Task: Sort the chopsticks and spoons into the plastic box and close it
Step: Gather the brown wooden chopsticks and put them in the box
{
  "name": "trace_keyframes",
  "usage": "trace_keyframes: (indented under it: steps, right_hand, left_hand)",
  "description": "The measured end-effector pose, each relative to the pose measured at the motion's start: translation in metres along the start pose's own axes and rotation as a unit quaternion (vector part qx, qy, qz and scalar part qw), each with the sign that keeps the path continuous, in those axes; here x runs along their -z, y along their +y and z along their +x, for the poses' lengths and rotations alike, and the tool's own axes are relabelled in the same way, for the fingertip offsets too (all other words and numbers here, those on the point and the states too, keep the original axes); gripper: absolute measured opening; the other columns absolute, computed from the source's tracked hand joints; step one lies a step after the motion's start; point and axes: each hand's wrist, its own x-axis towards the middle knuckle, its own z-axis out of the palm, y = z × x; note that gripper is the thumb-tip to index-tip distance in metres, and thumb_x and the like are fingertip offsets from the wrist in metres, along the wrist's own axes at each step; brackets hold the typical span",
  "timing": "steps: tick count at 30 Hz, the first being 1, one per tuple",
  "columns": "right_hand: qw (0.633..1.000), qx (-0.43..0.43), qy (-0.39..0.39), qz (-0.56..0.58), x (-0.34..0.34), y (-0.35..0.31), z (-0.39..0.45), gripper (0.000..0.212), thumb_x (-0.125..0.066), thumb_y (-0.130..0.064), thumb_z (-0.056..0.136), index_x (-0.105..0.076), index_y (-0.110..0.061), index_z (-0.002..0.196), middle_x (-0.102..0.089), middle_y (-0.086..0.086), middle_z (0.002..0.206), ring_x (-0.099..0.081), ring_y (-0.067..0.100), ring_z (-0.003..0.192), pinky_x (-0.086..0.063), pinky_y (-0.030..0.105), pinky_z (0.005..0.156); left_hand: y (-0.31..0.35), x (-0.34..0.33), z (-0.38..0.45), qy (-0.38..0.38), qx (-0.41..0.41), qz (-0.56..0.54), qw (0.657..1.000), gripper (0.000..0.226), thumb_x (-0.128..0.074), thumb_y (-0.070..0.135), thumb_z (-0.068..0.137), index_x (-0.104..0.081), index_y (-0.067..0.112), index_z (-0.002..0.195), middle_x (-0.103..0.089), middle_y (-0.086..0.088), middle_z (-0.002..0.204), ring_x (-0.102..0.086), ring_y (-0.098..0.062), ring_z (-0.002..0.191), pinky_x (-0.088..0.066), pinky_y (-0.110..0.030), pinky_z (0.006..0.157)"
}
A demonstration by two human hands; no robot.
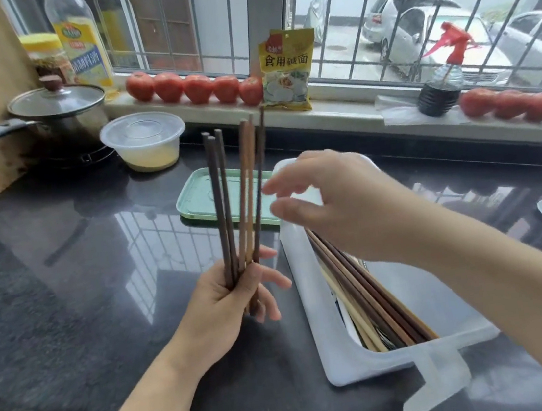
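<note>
1. Bundle of chopsticks [229, 211] upright in left hand [230, 300], fingers curled round lower ends; tips fanned toward window.
2. Right hand [328, 204] empty, fingers loosely spread, just right of bundle, above plastic box [345, 364] on counter [83, 281].
3. Box directly right of bundle; long axis near-to-far, more chopsticks inside, lying lengthwise.
4. Green lid [199, 194] behind.
5. Yellow packet [287, 68]: "食用碱面".

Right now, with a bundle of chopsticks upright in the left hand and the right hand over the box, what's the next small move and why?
Probably pinch one pair from the bundle of chopsticks with the right hand. Its open fingers reach toward them, the left hand grips mixed dark and light sticks, and the plastic box already holds sorted chopsticks, its green lid off.
</note>
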Motion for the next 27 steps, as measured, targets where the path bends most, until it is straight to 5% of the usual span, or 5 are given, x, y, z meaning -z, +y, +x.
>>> trace_keyframes:
  steps: [5, 11, 14, 18, 27]
  right_hand:
    - [0.996, 0.026, 0.001, 0.084, -0.011, -0.003, 0.010, 0.014, -0.063, -0.034, 0.098, -0.075, -0.028, 0.092, -0.066, -0.017, 0.088, -0.060, 0.000, 0.086, -0.047, 0.021, 0.079]
    - [0.918, -0.051, 0.304, 0.248, 0.057, 0.013, 0.009, 0.016, -0.050, -0.018, 0.106, -0.063, -0.013, 0.098, -0.071, 0.003, 0.079, -0.070, 0.012, 0.063, -0.060, 0.025, 0.061]
    - [0.986, -0.107, 0.128, 0.023, 0.054, 0.024, -0.001, 0.022, -0.052, -0.029, 0.104, -0.064, -0.020, 0.087, -0.068, 0.000, 0.073, -0.065, 0.009, 0.054, -0.059, 0.029, 0.054]
    - [0.968, -0.125, -0.125, -0.178, 0.004, 0.036, -0.011, 0.028, -0.049, -0.035, 0.103, -0.070, -0.019, 0.094, -0.066, -0.002, 0.082, -0.063, 0.013, 0.070, -0.051, 0.027, 0.059]
    - [0.975, -0.139, -0.052, -0.164, 0.005, 0.041, -0.003, 0.024, -0.049, -0.033, 0.102, -0.071, -0.022, 0.098, -0.069, -0.003, 0.092, -0.064, 0.020, 0.080, -0.055, 0.037, 0.073]
  left_hand:
    - [0.000, 0.001, -0.001, -0.034, -0.007, -0.011, 0.999, 0.039, -0.062, 0.056, 0.094, -0.068, 0.026, 0.117, -0.073, -0.018, 0.089, -0.065, -0.030, 0.059, -0.048, -0.033, 0.054]
    - [-0.002, 0.000, 0.006, 0.057, 0.029, -0.024, 0.998, 0.024, -0.051, 0.024, 0.100, -0.062, 0.010, 0.116, -0.037, -0.010, 0.063, -0.030, -0.018, 0.049, -0.021, -0.035, 0.047]
    - [-0.003, 0.001, 0.008, 0.064, 0.049, -0.024, 0.996, 0.026, -0.050, 0.024, 0.100, -0.059, 0.005, 0.116, -0.027, -0.004, 0.062, -0.023, -0.014, 0.050, -0.016, -0.033, 0.047]
    - [-0.002, 0.000, 0.008, 0.051, 0.052, -0.023, 0.997, 0.033, -0.052, 0.032, 0.097, -0.058, 0.006, 0.116, -0.028, -0.004, 0.064, -0.023, -0.014, 0.050, -0.016, -0.032, 0.047]
    - [-0.004, 0.006, 0.008, 0.051, 0.017, -0.074, 0.996, 0.047, -0.069, 0.065, 0.083, -0.053, 0.022, 0.089, -0.041, -0.001, 0.068, -0.026, -0.016, 0.050, -0.018, -0.030, 0.044]
